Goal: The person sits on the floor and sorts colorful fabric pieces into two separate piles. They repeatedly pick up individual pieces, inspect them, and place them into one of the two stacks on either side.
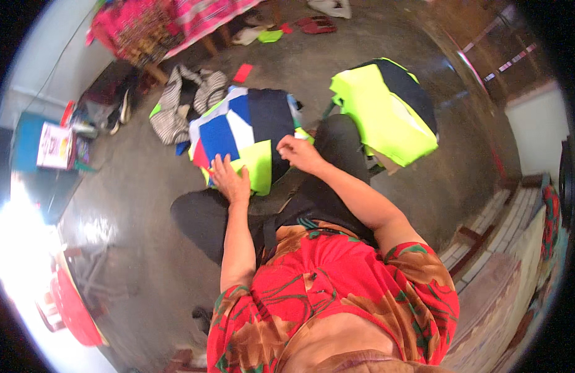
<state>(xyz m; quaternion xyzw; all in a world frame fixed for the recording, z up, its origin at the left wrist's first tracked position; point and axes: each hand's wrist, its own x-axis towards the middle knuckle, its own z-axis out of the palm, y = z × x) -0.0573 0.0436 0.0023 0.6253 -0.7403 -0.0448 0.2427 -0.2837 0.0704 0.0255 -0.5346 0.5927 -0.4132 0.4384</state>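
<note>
Grey floor (144,193) spreads around the seated person. Fingers of the left hand (232,180), slightly apart, rest at the lime cloth piece (259,166), which extends to their right, long axis unclear. Farther off, the right hand (300,153) has curled fingers; whether they pinch anything cannot be told. Beneath lies the colour-blocked stack (220,138); floor and a knee (338,138) separate it from the lime-and-navy pile (377,109).

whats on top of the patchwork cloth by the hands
The left hand rests on the patchwork cloth, partly covering a bright yellow piece at its near edge. The cloth under the palm is hidden, as is whatever lies beneath.
</note>
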